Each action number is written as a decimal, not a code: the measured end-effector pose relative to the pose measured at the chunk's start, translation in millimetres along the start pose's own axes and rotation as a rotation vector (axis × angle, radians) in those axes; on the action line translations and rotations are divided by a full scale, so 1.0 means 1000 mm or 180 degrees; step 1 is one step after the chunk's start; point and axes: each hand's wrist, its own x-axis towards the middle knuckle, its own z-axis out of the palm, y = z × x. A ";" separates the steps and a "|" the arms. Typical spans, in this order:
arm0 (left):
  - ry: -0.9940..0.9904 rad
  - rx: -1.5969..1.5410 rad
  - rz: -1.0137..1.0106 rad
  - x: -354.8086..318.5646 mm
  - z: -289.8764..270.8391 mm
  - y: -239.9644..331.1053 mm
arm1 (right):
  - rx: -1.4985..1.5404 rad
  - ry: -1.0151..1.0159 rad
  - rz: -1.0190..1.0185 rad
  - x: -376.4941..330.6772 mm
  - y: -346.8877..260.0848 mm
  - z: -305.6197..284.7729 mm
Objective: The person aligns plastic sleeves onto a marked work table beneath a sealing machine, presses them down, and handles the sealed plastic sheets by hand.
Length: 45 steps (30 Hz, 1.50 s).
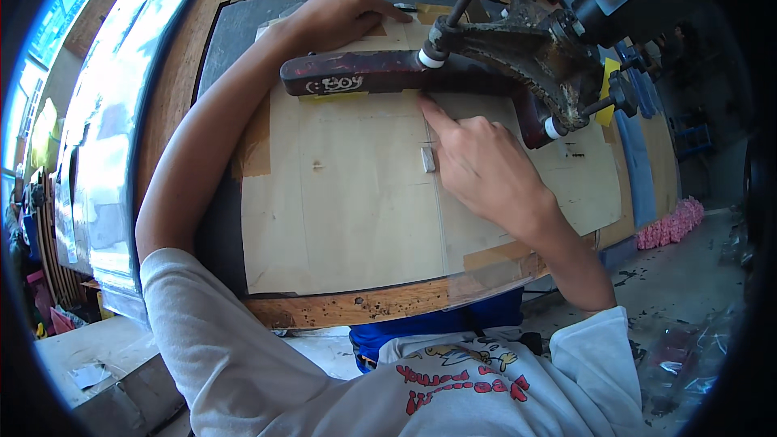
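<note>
I count two hands: my left hand (344, 12) at about eleven o'clock, flat on the sheet, and my right hand (477, 166) just right of centre, its index finger stretched out. One pale plywood sheet (348, 210) fills the middle, on one wooden workbench (348, 307). One dark red scroll saw arm (364, 74) crosses at twelve o'clock. One small white block (427, 159) lies at centre. I make out four brown tape patches (257, 146) on the sheet, and one pink foam piece (672, 226) at three o'clock.
</note>
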 end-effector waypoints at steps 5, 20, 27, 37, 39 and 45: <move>0.0059 0.0131 -0.0091 -0.002 0.000 -0.007 | 0.0142 0.0321 -0.0718 -0.034 0.009 0.005; 0.0052 0.0668 -0.0270 -0.003 -0.010 0.008 | 0.0006 0.0411 -0.0759 -0.056 0.009 0.017; -0.0071 0.0788 -0.0408 0.001 -0.006 0.011 | 0.0295 0.0302 -0.0646 -0.081 0.009 0.013; 0.0172 -0.0312 -0.0692 -0.005 -0.011 -0.019 | 0.0471 0.0552 -0.0840 -0.164 0.048 0.026; 0.0340 -0.0510 -0.1047 -0.003 -0.013 -0.019 | 0.0447 0.1214 -0.0250 -0.181 0.065 0.038; -0.0571 -0.0806 -0.1308 -0.025 -0.086 -0.038 | 0.0403 0.1924 -0.0113 -0.169 0.069 0.049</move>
